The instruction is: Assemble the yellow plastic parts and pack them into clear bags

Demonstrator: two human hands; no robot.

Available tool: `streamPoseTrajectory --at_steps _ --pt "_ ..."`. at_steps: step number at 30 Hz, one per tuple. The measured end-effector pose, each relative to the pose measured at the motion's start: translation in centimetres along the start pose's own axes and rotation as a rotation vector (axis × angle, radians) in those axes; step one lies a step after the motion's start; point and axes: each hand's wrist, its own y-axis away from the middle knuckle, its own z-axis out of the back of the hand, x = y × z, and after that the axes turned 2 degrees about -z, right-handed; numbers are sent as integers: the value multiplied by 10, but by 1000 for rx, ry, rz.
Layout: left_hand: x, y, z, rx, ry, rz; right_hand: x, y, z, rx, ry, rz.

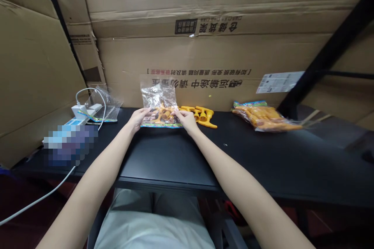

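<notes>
Between my two hands a clear plastic bag (159, 95) stands up from the black table, its coloured strip at the lower edge. Orange plastic pieces show through or behind the film; I cannot tell which. My left hand (139, 118) pinches the bag's left side, thumb on the near face. On the opposite side my right hand (187, 120) grips the bag's edge the same way. Just right of that hand, several orange plastic pieces with curved ends (206, 116) lie on the table.
A filled bag of orange pieces (263, 116) lies at the right. At the left are an empty-looking clear bag (109, 113), a white power strip (77, 114) with a cable, and a blurred-out item (71, 144). Cardboard (175, 52) walls the back of the black table (166, 159).
</notes>
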Motion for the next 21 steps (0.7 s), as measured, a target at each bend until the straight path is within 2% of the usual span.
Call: streamPoseTrajectory --at_steps 4,7,11,13,17,21 --pt "12 -4 5 -209 -115 -30 -3 3 -2 -9 -3 -34" --pt "13 -5 8 -285 -226 -132 -2 1 -4 -49 -76 -44" --pt "11 -2 9 -226 -296 -315 -3 -7 -5 -196 -366 -179" --pt "9 1 7 -158 -305 -377 -2 -10 -3 -168 -492 -297" --pt "11 4 5 -60 -350 -418 5 -10 2 7 -524 -407" --pt "18 -2 10 -118 -449 -459 11 -7 1 -91 -503 -435"
